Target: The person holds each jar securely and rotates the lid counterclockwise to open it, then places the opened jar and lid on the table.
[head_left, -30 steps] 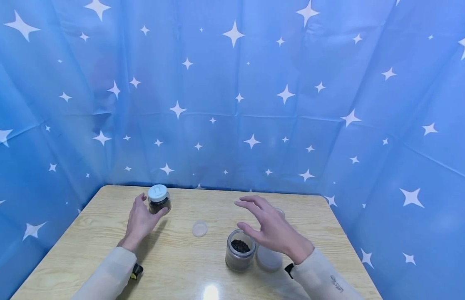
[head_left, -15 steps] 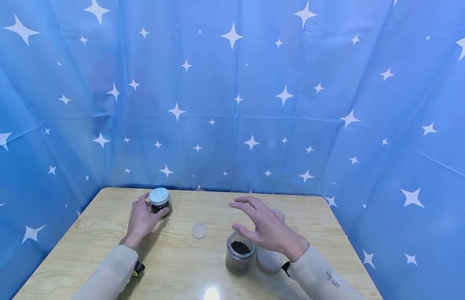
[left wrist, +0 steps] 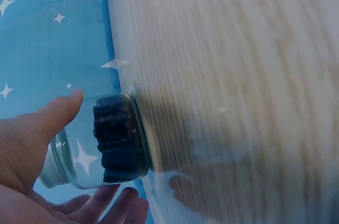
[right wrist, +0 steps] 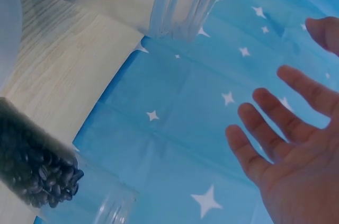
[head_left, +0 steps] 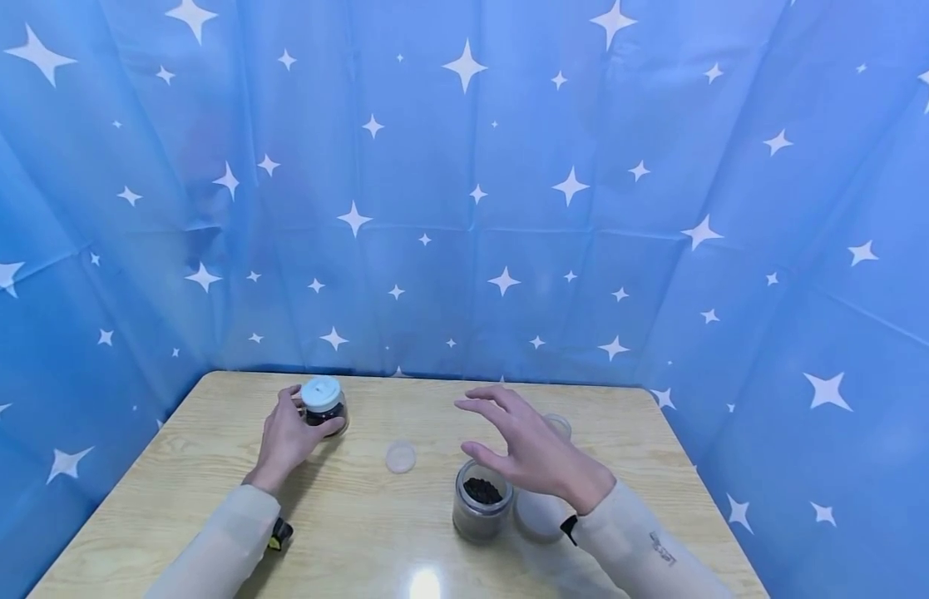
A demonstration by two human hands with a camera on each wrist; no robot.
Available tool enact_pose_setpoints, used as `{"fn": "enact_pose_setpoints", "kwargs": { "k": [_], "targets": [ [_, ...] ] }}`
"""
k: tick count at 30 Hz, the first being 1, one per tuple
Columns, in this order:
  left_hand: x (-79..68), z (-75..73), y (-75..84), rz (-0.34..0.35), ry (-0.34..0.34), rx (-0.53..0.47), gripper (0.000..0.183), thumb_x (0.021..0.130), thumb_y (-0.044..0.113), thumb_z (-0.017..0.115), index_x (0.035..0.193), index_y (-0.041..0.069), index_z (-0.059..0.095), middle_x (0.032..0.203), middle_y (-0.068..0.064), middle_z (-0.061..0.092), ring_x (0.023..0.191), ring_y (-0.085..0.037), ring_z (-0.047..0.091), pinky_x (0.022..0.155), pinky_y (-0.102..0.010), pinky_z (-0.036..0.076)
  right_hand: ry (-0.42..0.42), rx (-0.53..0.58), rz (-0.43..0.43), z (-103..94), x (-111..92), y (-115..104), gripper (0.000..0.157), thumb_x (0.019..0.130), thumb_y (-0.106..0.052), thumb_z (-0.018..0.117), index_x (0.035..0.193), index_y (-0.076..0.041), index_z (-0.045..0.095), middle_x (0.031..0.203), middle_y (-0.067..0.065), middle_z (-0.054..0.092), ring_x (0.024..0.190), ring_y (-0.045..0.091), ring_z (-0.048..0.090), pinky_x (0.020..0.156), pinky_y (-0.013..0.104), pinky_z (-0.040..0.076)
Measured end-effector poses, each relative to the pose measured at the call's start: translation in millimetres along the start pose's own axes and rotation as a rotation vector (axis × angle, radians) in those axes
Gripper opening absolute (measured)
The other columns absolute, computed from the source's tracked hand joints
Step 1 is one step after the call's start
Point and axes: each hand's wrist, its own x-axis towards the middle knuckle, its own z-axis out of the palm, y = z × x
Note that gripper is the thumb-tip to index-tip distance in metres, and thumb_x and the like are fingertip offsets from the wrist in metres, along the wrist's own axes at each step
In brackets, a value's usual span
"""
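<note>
At the table's back left, my left hand (head_left: 288, 437) holds a glass jar with a pale blue lid (head_left: 321, 393) and dark contents. In the left wrist view the thumb lies along one side of that jar (left wrist: 122, 139) and the curled fingers along the other, its base close against the tabletop. My right hand (head_left: 535, 453) hovers with spread, relaxed fingers beyond an open jar (head_left: 479, 520) of dark beans, holding nothing. The right wrist view shows beans (right wrist: 42, 171) in a second uncapped jar (head_left: 560, 424), partly hidden behind the right hand in the head view.
A whitish round lid (head_left: 539, 517) lies beside the near open jar. A smaller translucent disc (head_left: 400, 457) sits mid-table. The wooden table (head_left: 374, 524) ends at a blue star-patterned curtain (head_left: 464, 166) behind and at both sides.
My left hand and the lidded jar have shifted slightly to the right and toward me. My right hand has drifted a little to the left, still raised. The other jars and lids stay put.
</note>
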Motion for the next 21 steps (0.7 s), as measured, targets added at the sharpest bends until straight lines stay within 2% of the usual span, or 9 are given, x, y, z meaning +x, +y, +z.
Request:
{"fn": "enact_pose_setpoints", "kwargs": {
  "k": [7, 15, 21],
  "targets": [
    [-3.2, 0.7, 4.8, 0.027, -0.016, 0.076, 0.104, 0.094, 0.035, 0.099, 0.167, -0.014, 0.042, 0.157, -0.043, 0.055, 0.146, -0.062, 0.058, 0.124, -0.076, 0.049, -0.02, 0.015, 0.032, 3.5, 0.5, 0.2, 0.058, 0.113, -0.037, 0.079, 0.166, -0.019, 0.064, 0.168, 0.008, 0.062, 0.158, 0.03, 0.061, 0.124, 0.054, 0.059],
    [-2.6, 6.3, 3.8, 0.01, -0.001, 0.069, 0.1, 0.093, 0.034, 0.099, 0.162, -0.011, 0.042, 0.16, -0.042, 0.059, 0.148, -0.061, 0.06, 0.122, -0.074, 0.053, -0.042, 0.04, 0.043, 6.4, 3.7, -0.1, 0.057, 0.116, -0.042, 0.074, 0.169, -0.024, 0.061, 0.172, 0.004, 0.059, 0.161, 0.028, 0.058, 0.126, 0.055, 0.058],
    [-6.2, 9.4, 3.8, 0.026, 0.013, 0.059, 0.1, 0.092, 0.034, 0.1, 0.16, -0.012, 0.044, 0.158, -0.043, 0.06, 0.146, -0.061, 0.062, 0.121, -0.073, 0.054, -0.043, 0.06, 0.038, 7.1, 5.5, 0.3, 0.057, 0.117, -0.041, 0.073, 0.17, -0.024, 0.06, 0.172, 0.004, 0.058, 0.161, 0.029, 0.058, 0.127, 0.056, 0.057]
  ]
}}
